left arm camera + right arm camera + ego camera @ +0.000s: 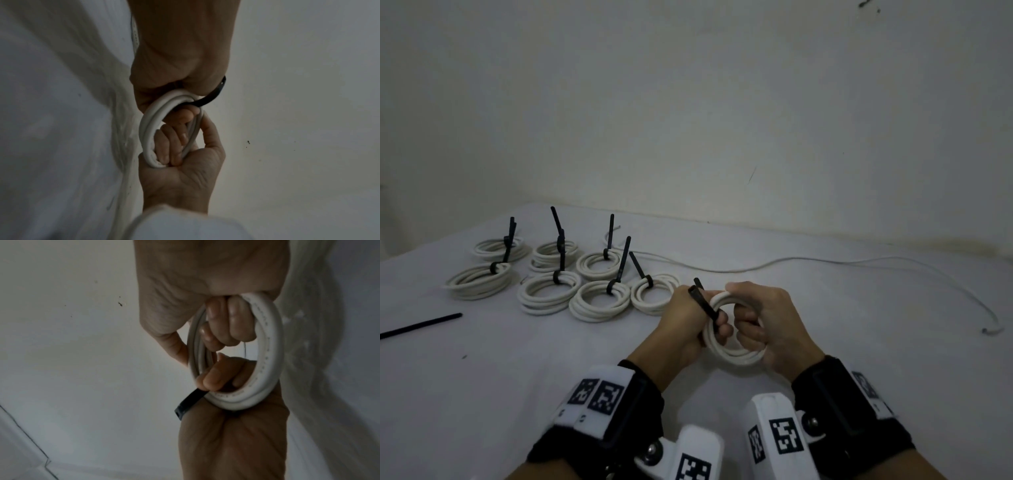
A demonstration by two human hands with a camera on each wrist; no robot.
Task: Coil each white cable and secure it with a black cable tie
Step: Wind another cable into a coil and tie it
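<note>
I have both hands on one white coil (726, 337), held just above the table (859, 342) in front of me. My right hand (774, 325) clenches the coil's right side, fingers curled through the ring. My left hand (685, 318) grips the coil's left side together with a black tie (705, 306), which crosses the strands there; its head end sticks up past my knuckles. From the right wrist I see the left fingers (216, 378) pressing the tie against the cable. Seven tied coils (599, 301) sit in two rows to the left, each with a tie tail standing up. A spare tie (421, 325) lies far left, and a loose cable (825, 262) trails along the back of the table.
</note>
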